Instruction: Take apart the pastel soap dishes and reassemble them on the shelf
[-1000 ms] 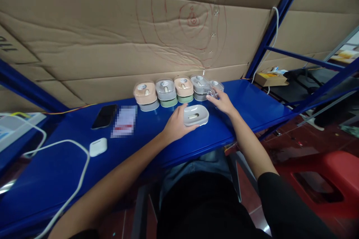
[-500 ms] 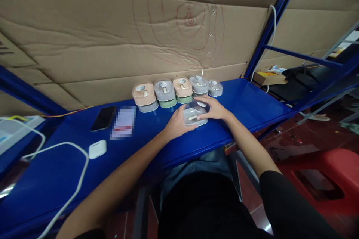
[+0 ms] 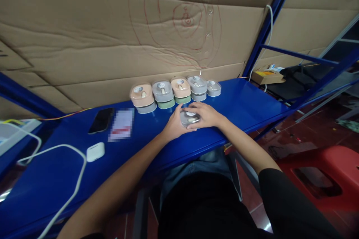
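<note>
Between my two hands is a small grey box with a clear lid (image 3: 190, 119), a pale tab and a round sticker on top. My left hand (image 3: 175, 125) wraps its left side, and my right hand (image 3: 206, 115) grips its right side and far edge. Fingers hide much of its walls. Just behind stands a row of similar boxes: a peach box (image 3: 141, 95) on a grey one, a grey box (image 3: 162, 90) on a green one, another peach box (image 3: 181, 86) on green, a stacked grey box (image 3: 197, 84), and a single grey box (image 3: 213, 88) at the right end.
On the blue table (image 3: 246, 108) to the left lie a dark phone (image 3: 101, 120), a blurred-out card (image 3: 121, 124), a white earbud case (image 3: 95, 152) and a white cable (image 3: 81, 175). Cardboard (image 3: 98, 44) backs the table. A red stool (image 3: 331, 164) stands at right.
My right hand has shifted left and closed further over the grey box, covering more of it. The view has moved slightly; the row of boxes stays put.
</note>
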A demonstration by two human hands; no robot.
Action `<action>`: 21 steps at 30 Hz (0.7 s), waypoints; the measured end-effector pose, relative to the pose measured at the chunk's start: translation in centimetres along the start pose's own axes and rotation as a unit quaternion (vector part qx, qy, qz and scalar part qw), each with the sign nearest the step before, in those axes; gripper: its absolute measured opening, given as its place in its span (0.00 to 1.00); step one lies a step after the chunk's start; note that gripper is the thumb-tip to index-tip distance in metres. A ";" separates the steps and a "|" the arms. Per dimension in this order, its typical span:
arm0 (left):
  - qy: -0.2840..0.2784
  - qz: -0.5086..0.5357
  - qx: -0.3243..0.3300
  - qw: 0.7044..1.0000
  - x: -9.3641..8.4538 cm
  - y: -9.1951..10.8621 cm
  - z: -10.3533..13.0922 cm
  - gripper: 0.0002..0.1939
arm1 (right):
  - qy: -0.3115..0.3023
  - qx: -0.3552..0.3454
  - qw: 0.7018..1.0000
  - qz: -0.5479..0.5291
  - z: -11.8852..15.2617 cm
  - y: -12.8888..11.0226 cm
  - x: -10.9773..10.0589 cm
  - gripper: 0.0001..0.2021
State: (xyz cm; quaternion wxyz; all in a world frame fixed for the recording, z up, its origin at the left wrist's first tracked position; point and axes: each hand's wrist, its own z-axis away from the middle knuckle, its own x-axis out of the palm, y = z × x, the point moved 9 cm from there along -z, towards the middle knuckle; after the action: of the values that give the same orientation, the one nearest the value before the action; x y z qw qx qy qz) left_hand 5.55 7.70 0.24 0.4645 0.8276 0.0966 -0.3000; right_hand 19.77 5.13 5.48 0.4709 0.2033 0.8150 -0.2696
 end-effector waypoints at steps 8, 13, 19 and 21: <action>-0.014 0.016 -0.005 1.000 0.2 -0.2 0.1 0.68 | -0.012 0.017 0.999 0.043 0.1 -0.3 0.2 0.42; -0.021 0.037 0.000 0.999 0.2 -0.4 0.2 0.66 | -0.027 0.021 0.994 0.104 0.3 -1.1 0.5 0.43; -0.026 0.044 -0.001 0.999 0.2 -0.3 0.2 0.66 | -0.028 0.028 0.992 0.124 0.4 -1.2 0.6 0.43; -0.030 0.050 0.002 0.998 0.2 -0.3 0.2 0.66 | -0.027 0.025 0.992 0.124 0.4 -1.3 0.6 0.43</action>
State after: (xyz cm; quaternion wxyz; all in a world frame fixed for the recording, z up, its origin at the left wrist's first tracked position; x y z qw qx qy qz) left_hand 5.49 7.66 -0.15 0.4796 0.8230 0.0407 -0.3017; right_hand 19.03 3.95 5.14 0.5172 0.3072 0.7634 -0.2354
